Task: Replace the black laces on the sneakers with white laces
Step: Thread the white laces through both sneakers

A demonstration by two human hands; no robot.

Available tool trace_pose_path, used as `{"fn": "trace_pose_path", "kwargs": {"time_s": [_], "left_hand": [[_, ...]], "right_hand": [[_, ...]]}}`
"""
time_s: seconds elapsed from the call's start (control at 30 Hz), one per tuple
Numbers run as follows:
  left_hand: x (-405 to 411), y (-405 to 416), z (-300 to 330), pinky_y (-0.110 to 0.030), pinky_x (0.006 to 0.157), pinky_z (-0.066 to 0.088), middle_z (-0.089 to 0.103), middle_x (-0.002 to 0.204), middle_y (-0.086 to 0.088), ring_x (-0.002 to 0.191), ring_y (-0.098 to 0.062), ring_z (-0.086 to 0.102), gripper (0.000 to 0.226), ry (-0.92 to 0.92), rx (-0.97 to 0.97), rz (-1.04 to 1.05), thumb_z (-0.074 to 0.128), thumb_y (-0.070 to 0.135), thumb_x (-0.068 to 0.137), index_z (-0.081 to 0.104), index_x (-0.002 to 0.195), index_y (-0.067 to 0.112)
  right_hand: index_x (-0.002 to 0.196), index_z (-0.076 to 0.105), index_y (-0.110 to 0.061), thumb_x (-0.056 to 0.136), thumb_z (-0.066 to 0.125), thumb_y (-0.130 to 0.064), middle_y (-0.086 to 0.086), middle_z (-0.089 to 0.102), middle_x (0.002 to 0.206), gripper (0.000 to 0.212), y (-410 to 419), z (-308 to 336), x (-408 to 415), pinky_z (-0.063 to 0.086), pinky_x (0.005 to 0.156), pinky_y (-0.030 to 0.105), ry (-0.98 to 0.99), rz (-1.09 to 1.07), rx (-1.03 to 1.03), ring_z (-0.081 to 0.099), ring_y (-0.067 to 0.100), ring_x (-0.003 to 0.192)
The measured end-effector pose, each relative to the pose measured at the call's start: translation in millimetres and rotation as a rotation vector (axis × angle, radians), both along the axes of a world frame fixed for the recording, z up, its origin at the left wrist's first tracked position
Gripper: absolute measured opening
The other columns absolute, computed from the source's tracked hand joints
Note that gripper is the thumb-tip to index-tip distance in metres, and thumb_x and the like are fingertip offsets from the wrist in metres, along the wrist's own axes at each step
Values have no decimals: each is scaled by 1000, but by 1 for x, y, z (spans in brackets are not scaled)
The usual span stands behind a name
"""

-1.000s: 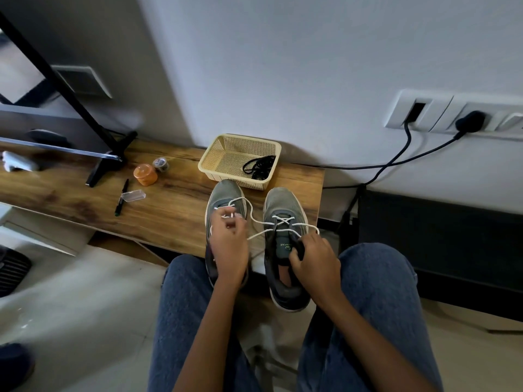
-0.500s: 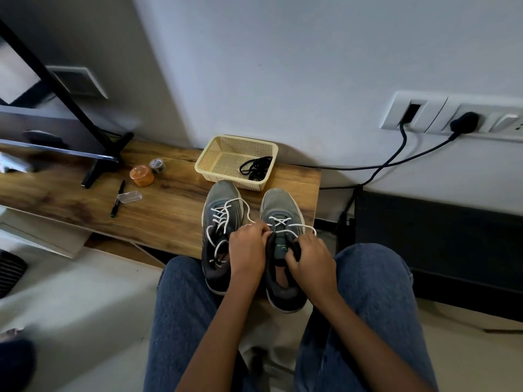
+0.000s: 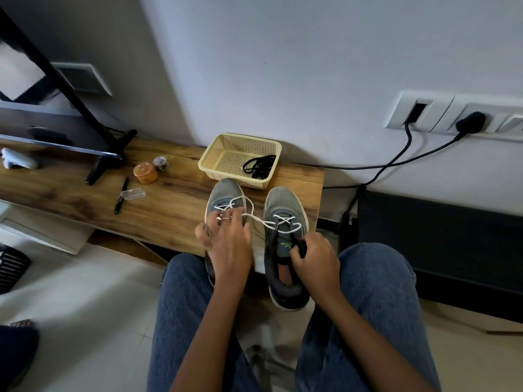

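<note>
Two grey sneakers sit side by side at the table's (image 3: 169, 205) right end, heels hanging over the front edge toward the person's knees. Left sneaker (image 3: 225, 193) & right sneaker (image 3: 284, 205) both carry white lace (image 3: 256, 218); a strand runs across the gap between them. Left hand (image 3: 229, 244) is over the left sneaker, blurred, fingers at the lace – can't tell if it's gripping. Right hand (image 3: 315, 261) pinches the right sneaker's collar by the tongue. Black laces (image 3: 259, 165) lie bunched in the right corner of the yellow basket (image 3: 223, 158), at the back edge just behind the toes.
</note>
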State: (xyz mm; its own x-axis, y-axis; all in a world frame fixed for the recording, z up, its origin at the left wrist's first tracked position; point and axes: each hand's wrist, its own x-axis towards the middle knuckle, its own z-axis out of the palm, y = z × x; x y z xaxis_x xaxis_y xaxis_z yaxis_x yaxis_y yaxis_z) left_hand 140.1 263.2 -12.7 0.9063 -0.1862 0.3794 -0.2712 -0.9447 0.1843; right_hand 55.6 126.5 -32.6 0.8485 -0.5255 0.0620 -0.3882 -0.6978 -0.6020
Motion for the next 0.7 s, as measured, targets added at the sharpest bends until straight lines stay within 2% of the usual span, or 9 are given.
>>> {"fn": "trace_pose_path", "kwargs": {"time_s": [0.1,0.2,0.3,0.4,0.47,0.57,0.7], "left_hand": [[-3,-12,-6,-43,95,19,67,107,8,117,-21,40,32,-6,42,-205,75,23,77,66,106,30],[-4,-23,-8,-45,97,19,68,106,7,115,-21,38,23,40,60,-253,76,22,75,70,95,31],[-2,-26,-10,-43,97,20,67,92,9,108,-19,43,8,66,97,-201,75,30,77,68,81,29],[0,-26,-8,-43,98,20,65,80,10,101,-18,50,7,65,150,-107,71,28,79,68,74,26],[2,-20,-4,-43,98,17,67,81,7,103,-20,51,5,68,138,7,67,26,80,70,76,24],[6,-10,-1,-45,101,12,67,92,1,115,-23,43,10,117,103,145,63,30,81,71,80,23],[0,-12,-2,-48,104,21,65,93,0,113,-25,47,11,107,115,101,62,27,83,69,86,20]], "right_hand": [[85,52,-12,85,55,-24,0,53,86,12,0,1,0,36,61,29,12,-4,15,49,17,85],[84,50,-15,86,55,-24,-3,49,85,11,-1,2,-1,34,62,28,18,-1,14,47,15,85],[83,48,-16,86,55,-24,-4,47,84,11,-1,2,-1,32,61,28,17,5,17,47,15,84],[81,45,-17,86,54,-24,-4,46,83,13,-1,1,-1,33,61,28,14,5,16,47,16,83],[81,44,-17,85,54,-23,-3,46,83,13,-1,0,0,33,60,29,9,-7,14,47,17,83],[81,44,-17,86,54,-24,-3,45,83,13,1,0,0,33,60,29,17,-11,15,45,16,82],[80,43,-16,86,54,-23,-2,45,82,14,4,0,0,33,60,29,5,-28,25,46,17,81]]}}
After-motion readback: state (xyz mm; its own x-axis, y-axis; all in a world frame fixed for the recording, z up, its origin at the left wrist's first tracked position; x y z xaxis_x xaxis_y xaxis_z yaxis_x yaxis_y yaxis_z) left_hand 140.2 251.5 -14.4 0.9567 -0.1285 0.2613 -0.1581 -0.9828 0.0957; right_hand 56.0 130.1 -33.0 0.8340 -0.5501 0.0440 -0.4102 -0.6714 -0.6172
